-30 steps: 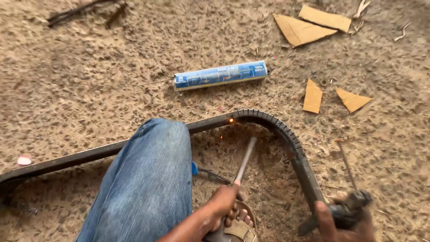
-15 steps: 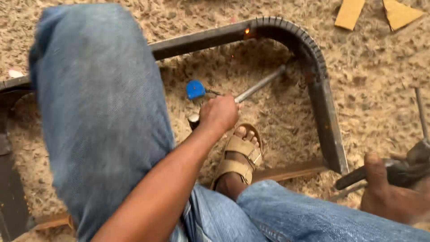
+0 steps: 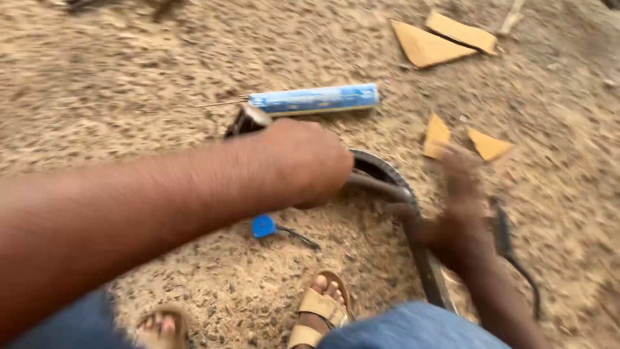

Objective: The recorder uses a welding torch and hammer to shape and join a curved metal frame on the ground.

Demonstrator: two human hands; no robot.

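Down on the sandy ground point(image 3: 129, 97), the left hand point(image 3: 307, 161) is closing its fingers around a dark tool handle point(image 3: 248, 121) over the curved metal frame point(image 3: 387, 178). Blurred, the right hand point(image 3: 462, 213) is reaching beside the frame; I cannot tell its grip. A blue tube point(image 3: 314, 100) is lying just beyond, cardboard scraps point(image 3: 426, 45) farther off.

Sandy, gritty ground point(image 3: 129, 97) all around, flat daylight. Cardboard scraps point(image 3: 445, 39) lie on it, up-right of the blue box point(image 3: 314, 99); two smaller scraps right of the box.
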